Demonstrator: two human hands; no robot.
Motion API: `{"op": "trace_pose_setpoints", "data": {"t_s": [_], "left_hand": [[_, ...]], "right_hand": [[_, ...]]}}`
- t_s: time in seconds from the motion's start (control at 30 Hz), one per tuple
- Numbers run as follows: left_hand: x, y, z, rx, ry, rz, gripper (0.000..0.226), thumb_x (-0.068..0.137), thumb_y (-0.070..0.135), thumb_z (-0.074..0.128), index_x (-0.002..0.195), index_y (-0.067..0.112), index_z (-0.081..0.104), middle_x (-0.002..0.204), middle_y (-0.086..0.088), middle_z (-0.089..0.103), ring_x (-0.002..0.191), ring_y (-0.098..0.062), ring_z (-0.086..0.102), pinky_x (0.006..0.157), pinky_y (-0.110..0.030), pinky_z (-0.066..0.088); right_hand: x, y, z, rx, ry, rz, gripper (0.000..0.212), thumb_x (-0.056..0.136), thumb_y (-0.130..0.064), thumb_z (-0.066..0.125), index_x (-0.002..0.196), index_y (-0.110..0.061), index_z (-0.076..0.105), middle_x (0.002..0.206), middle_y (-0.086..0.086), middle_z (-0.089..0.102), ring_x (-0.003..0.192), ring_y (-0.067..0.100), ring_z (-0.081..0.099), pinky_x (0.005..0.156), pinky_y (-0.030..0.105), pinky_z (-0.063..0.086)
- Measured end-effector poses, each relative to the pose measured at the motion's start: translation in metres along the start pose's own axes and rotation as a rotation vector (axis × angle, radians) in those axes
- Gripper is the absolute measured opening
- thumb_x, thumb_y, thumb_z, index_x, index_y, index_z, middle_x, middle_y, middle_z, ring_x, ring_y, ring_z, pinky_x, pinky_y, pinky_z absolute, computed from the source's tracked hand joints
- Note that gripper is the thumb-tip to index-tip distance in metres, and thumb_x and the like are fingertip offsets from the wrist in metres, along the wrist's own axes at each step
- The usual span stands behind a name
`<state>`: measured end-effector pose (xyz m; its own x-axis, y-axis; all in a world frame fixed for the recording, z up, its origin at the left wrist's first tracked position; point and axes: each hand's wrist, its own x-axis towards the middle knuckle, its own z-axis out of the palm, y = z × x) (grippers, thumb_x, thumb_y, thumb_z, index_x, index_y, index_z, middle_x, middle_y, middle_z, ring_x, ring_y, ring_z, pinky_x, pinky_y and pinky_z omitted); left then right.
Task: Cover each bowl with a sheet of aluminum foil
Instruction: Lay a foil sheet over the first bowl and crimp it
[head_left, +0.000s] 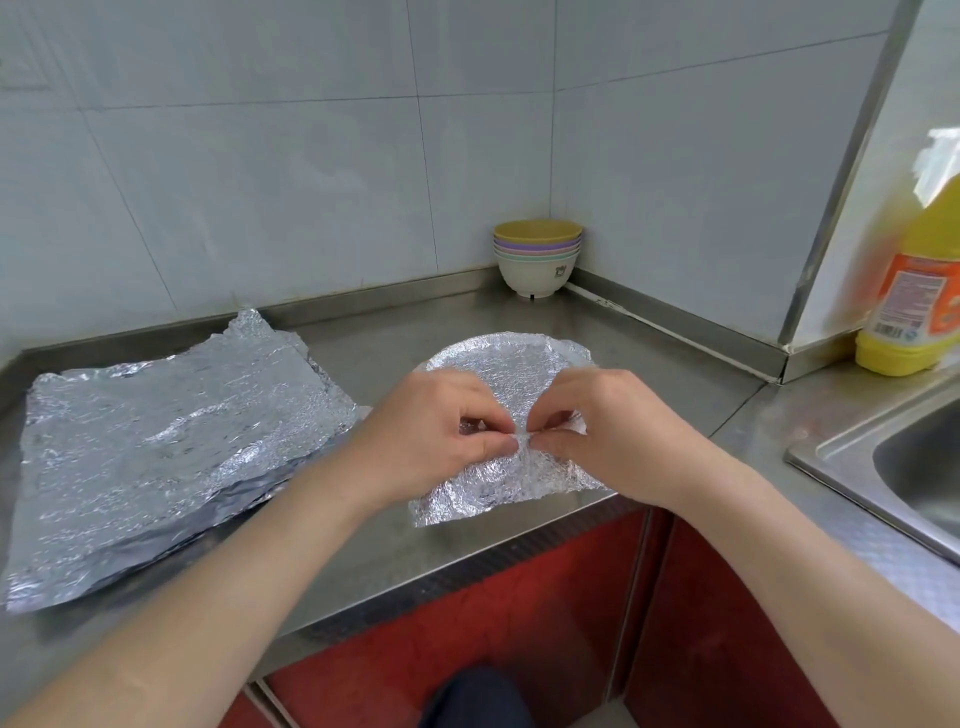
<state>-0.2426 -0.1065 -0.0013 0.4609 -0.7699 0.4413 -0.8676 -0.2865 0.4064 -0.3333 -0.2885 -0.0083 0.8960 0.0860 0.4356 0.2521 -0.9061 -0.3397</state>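
Foil sheet (498, 364): stretched flat over a round rim at the middle of the steel counter (415, 545). Its long axis runs from the far rim towards the counter's near edge, where a loose crinkled flap lies.
Bowl: wholly hidden under the foil.
Left hand (441, 431): thumb and forefinger pinch a fold of foil at the near rim.
Right hand (608, 431): same pinch, fingertips meeting the left's.
Stack of foil sheets (156, 457): left, near, apart.
Stack of bowls (537, 260): in the far corner. The small print on the bottom white bowl is unreadable.
Yellow bottle (914, 291): right, cut off. Its orange label is blurred.
Sink (914, 467): right, cut off.
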Motion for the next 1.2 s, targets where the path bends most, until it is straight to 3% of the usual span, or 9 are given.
{"op": "trace_pose_setpoints", "data": {"t_s": [0.2, 0.3, 0.37, 0.47, 0.63, 0.77, 0.9, 1.0, 1.2], "left_hand": [[0.003, -0.001, 0.017, 0.367, 0.026, 0.254, 0.025, 0.091, 0.033, 0.051, 0.082, 0.014, 0.064, 0.076, 0.002, 0.059, 0.072, -0.018, 0.054, 0.068, -0.033, 0.048], [0.007, 0.005, 0.026, 0.439, 0.07, 0.301, 0.018, 0.089, 0.026, 0.059, 0.078, 0.012, 0.061, 0.072, -0.001, 0.057, 0.069, -0.02, 0.054, 0.066, -0.026, 0.039], [0.011, 0.011, 0.029, 0.376, 0.074, 0.24, 0.016, 0.088, 0.028, 0.066, 0.082, 0.013, 0.066, 0.076, 0.0, 0.059, 0.077, -0.019, 0.055, 0.069, -0.028, 0.041], [0.01, 0.014, 0.027, 0.215, 0.048, 0.054, 0.026, 0.088, 0.041, 0.064, 0.1, 0.02, 0.071, 0.092, 0.006, 0.061, 0.092, -0.011, 0.049, 0.081, -0.033, 0.044], [0.0, 0.01, 0.004, 0.052, 0.135, -0.078, 0.021, 0.082, 0.037, 0.072, 0.097, 0.023, 0.076, 0.098, 0.01, 0.066, 0.097, -0.007, 0.056, 0.087, -0.027, 0.044], [-0.008, 0.001, -0.003, -0.03, 0.032, -0.136, 0.024, 0.076, 0.036, 0.077, 0.097, 0.024, 0.077, 0.096, 0.014, 0.065, 0.093, -0.002, 0.058, 0.087, -0.024, 0.044], [-0.009, -0.007, 0.003, 0.004, 0.06, -0.021, 0.022, 0.076, 0.039, 0.077, 0.092, 0.024, 0.078, 0.089, 0.013, 0.065, 0.087, -0.006, 0.059, 0.082, -0.034, 0.049], [-0.007, -0.009, 0.007, 0.157, 0.079, 0.111, 0.028, 0.081, 0.046, 0.063, 0.086, 0.022, 0.077, 0.081, 0.011, 0.064, 0.079, -0.01, 0.058, 0.071, -0.035, 0.051], [-0.001, -0.01, 0.021, 0.327, 0.154, 0.286, 0.031, 0.089, 0.035, 0.056, 0.078, 0.012, 0.073, 0.073, 0.001, 0.061, 0.069, -0.019, 0.057, 0.06, -0.034, 0.05]], "right_hand": [[0.004, 0.009, 0.002, -0.067, 0.01, -0.086, 0.004, 0.08, -0.009, 0.074, 0.08, -0.011, 0.071, 0.077, -0.006, 0.059, 0.073, 0.012, 0.049, 0.068, 0.035, 0.047], [0.005, 0.015, -0.006, -0.058, -0.017, -0.099, 0.007, 0.077, -0.007, 0.077, 0.08, -0.012, 0.072, 0.076, -0.006, 0.061, 0.069, 0.009, 0.052, 0.067, 0.021, 0.042], [0.004, 0.019, -0.014, -0.047, -0.036, -0.057, 0.008, 0.079, -0.013, 0.077, 0.086, -0.018, 0.075, 0.08, -0.01, 0.062, 0.074, 0.005, 0.053, 0.07, 0.008, 0.036], [-0.002, 0.022, -0.022, 0.032, -0.062, 0.042, 0.018, 0.084, -0.023, 0.073, 0.102, -0.025, 0.073, 0.097, -0.016, 0.065, 0.089, 0.001, 0.057, 0.075, 0.002, 0.033], [-0.005, 0.014, -0.014, 0.105, 0.023, 0.077, 0.014, 0.083, -0.03, 0.074, 0.097, -0.026, 0.075, 0.093, -0.013, 0.067, 0.084, 0.0, 0.059, 0.071, 0.008, 0.038], [-0.007, 0.005, -0.005, -0.045, 0.011, 0.022, 0.014, 0.084, -0.03, 0.073, 0.098, -0.027, 0.075, 0.096, -0.008, 0.066, 0.093, 0.011, 0.055, 0.08, 0.029, 0.045], [-0.005, 0.005, 0.003, -0.099, 0.055, -0.044, 0.01, 0.082, -0.019, 0.075, 0.092, -0.021, 0.076, 0.089, -0.004, 0.067, 0.089, 0.016, 0.056, 0.077, 0.031, 0.046], [-0.003, 0.01, 0.005, -0.11, 0.067, -0.072, 0.007, 0.08, -0.013, 0.076, 0.086, -0.017, 0.075, 0.084, -0.006, 0.067, 0.084, 0.014, 0.057, 0.073, 0.03, 0.046], [-0.002, 0.02, 0.003, -0.117, 0.118, -0.131, 0.009, 0.075, -0.01, 0.072, 0.082, -0.016, 0.074, 0.078, -0.007, 0.065, 0.08, 0.006, 0.051, 0.067, 0.026, 0.045]]}}
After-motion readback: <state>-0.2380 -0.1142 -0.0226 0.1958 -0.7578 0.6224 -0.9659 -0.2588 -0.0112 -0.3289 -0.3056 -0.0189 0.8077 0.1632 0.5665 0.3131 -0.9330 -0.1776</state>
